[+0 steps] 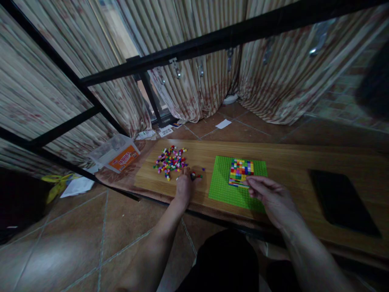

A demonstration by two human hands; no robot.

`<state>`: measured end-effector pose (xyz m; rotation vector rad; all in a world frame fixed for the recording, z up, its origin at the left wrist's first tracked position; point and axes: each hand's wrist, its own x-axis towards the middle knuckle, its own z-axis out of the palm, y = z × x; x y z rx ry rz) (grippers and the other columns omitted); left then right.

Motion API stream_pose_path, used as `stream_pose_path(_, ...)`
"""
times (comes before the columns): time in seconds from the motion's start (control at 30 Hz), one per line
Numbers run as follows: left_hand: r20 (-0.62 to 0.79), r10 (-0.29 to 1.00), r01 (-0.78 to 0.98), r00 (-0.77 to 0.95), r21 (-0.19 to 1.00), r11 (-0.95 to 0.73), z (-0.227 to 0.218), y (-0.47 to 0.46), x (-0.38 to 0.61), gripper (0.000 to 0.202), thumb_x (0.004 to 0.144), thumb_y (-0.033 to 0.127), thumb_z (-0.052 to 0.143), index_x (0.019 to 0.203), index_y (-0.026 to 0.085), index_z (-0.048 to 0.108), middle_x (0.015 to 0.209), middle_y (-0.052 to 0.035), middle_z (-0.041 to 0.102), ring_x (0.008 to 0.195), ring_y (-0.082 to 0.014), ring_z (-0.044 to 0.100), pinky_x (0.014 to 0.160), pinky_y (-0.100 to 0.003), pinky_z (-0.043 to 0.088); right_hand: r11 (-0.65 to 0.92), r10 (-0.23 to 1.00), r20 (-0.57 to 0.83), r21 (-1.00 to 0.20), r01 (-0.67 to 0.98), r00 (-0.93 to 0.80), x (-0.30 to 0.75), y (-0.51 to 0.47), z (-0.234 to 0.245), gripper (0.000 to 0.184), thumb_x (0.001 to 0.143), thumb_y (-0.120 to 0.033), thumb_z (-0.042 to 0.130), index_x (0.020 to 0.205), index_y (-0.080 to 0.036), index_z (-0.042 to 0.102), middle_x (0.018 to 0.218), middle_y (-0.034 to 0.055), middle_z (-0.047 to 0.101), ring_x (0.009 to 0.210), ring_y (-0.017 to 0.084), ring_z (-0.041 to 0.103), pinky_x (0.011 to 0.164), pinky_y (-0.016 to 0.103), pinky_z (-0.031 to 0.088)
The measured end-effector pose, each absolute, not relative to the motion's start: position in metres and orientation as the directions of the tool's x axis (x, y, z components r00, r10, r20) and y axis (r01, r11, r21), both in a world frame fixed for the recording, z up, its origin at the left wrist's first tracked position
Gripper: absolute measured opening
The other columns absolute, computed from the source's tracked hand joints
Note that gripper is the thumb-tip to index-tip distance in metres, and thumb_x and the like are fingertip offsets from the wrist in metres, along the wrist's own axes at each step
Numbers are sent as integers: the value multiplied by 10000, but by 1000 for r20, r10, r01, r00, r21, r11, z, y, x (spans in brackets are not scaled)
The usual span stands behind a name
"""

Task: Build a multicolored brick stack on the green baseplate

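On the wooden board lies a green studded baseplate (220, 182). A low, many-coloured block of small toy bricks (241, 168) is built up on it. My right hand (273, 198) is at the block's near right corner, thumb and forefinger pinched together; whatever is between the fingertips is too small to make out. To the left is a loose heap of coloured toy bricks (172, 160). My left hand (184, 190) rests at the heap's near right edge, thumb and fingers apart, with a few bricks (196, 175) lying by the thumb.
A dark flat tablet-like object (343, 200) lies on the right of the wooden board (288, 162). Beyond the board's left end stands a clear plastic box (112, 148) with an orange label. A black metal frame (194, 48) crosses in front of striped curtains. Paper (223, 123) lies on the tiled floor.
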<state>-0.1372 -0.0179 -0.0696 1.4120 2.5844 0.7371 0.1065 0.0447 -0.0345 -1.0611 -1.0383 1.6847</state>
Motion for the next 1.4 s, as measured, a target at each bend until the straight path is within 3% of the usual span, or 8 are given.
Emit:
stream_pose_path(0.33, 15, 955, 921, -297, 267, 283, -51, -2, -152, 127, 844, 258, 602, 938, 174, 617, 947, -62, 651, 856, -161, 635, 755, -243, 456, -275, 938, -209, -934, -227, -277, 107, 45, -38, 299, 562, -433, 846, 762, -227, 764, 708, 17, 710, 580, 80, 531, 541, 202, 420)
stream_pose_path(0.7, 48, 927, 924, -373, 115, 366, -54, 5, -140, 186, 838, 135, 479, 987, 120, 591, 955, -147, 651, 875, -229, 650, 715, -281, 463, -282, 938, -218, -931, -232, -269, 104, 45, -35, 324, 543, -447, 843, 753, -216, 758, 698, 23, 714, 554, 86, 533, 538, 225, 418)
stream_pose_path(1.03, 82, 918, 917, -387, 140, 374, -51, 6, -152, 147, 823, 152, 493, 903, 138, 615, 854, -113, 676, 784, -205, 648, 650, -261, 419, -249, 939, -187, -948, -196, -290, 107, 45, -39, 291, 629, -449, 798, 788, -209, 753, 701, 17, 701, 562, 90, 527, 568, 243, 412)
stream_pose_path(1.13, 103, 886, 862, -452, 306, 404, -52, 3, -158, 82, 776, 185, 565, 825, 160, 626, 734, -56, 652, 715, -182, 618, 633, -252, 397, -251, 939, -186, -946, -205, -290, 106, 45, -39, 293, 624, -449, 799, 781, -206, 751, 696, 19, 698, 561, 90, 521, 564, 242, 406)
stream_pose_path(1.23, 33, 792, 539, -610, 749, 384, -52, 2, -164, 63, 656, 145, 652, 702, 171, 619, 589, 12, 571, 616, -141, 548, 591, -230, 366, -258, 939, -191, -941, -219, -286, 105, 45, -37, 297, 606, -449, 807, 768, -206, 750, 677, 17, 693, 552, 89, 515, 556, 241, 400)
stream_pose_path(1.27, -20, 769, 397, -639, 848, 352, -51, 2, -165, 76, 630, 139, 665, 675, 169, 612, 553, 27, 544, 577, -126, 520, 567, -223, 356, -261, 938, -194, -939, -222, -286, 104, 45, -37, 298, 601, -448, 809, 764, -206, 750, 672, 17, 693, 551, 90, 515, 555, 242, 401)
stream_pose_path(1.33, -114, 751, 177, -651, 939, 295, -48, 1, -167, 79, 635, 176, 670, 667, 160, 600, 532, 40, 524, 517, -101, 479, 520, -208, 350, -267, 937, -198, -938, -223, -288, 104, 44, -36, 298, 595, -444, 811, 764, -206, 749, 672, 20, 695, 550, 91, 518, 556, 243, 405)
stream_pose_path(1.4, -162, 760, 73, -629, 962, 265, -44, -2, -165, 114, 690, 252, 643, 707, 151, 592, 578, 31, 547, 493, -78, 468, 485, -189, 359, -264, 937, -195, -939, -222, -289, 104, 43, -34, 287, 601, -437, 807, 761, -207, 747, 683, 23, 701, 548, 90, 516, 555, 244, 408)
